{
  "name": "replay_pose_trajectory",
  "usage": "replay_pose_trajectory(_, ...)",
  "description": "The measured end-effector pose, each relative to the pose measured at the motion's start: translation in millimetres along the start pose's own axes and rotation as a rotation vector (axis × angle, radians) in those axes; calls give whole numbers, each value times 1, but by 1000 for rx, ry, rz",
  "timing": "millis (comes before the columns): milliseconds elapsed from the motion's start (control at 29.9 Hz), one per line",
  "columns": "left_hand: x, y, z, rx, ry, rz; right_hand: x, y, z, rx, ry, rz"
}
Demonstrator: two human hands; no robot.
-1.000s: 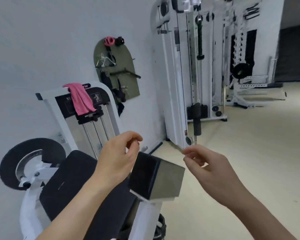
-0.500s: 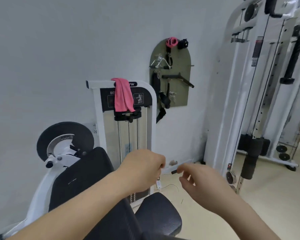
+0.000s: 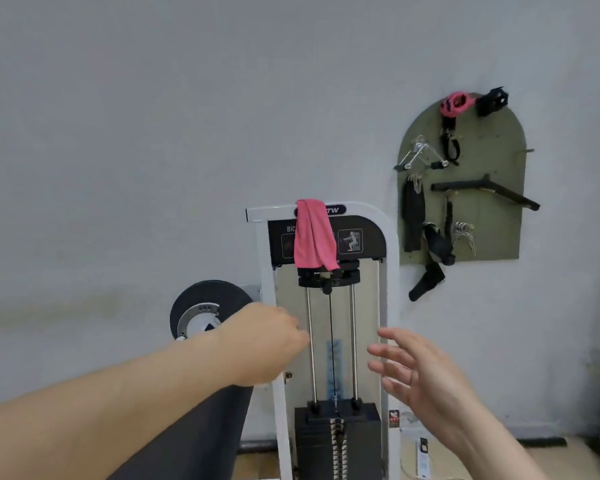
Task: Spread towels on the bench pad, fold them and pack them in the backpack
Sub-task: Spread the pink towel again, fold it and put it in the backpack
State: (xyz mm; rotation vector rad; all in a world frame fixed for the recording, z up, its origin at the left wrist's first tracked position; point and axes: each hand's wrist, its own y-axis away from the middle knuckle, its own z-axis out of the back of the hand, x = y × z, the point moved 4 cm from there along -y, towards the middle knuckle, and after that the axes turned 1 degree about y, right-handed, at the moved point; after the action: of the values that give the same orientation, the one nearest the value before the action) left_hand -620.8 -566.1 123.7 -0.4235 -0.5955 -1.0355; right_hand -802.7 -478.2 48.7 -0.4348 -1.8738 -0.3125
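A pink towel hangs folded over the top bar of a white weight-stack machine against the wall. My left hand is raised below and left of the towel, its back toward me, fingers curled, nothing seen in it. My right hand is up at the machine's right side with fingers spread and holds nothing. Both hands are well below the towel and apart from it. The black bench pad shows at the bottom under my left forearm. No backpack is in view.
A black weight stack fills the machine's base, with two guide rods above it. A round black plate sits left of the frame. A green wall board with cable handles and straps hangs at the right. Beige floor shows at the bottom right.
My view has swung left and closer to the weight-stack machine, which now stands in the centre. Both hands have risen toward it, and my right hand's fingers have spread from a pinch.
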Motion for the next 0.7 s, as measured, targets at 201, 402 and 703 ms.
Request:
replay_pose_trajectory(201,20,-88,19,-354,686,459,38,-82,46,79,-349,17)
replay_pose_trajectory(402,42,-188,-54,-463,1224,724,57,-201,38,151,-208,76)
replay_pose_trajectory(703,151,-373,-187,-355,1220,743,63,-429,-29,192,425,187)
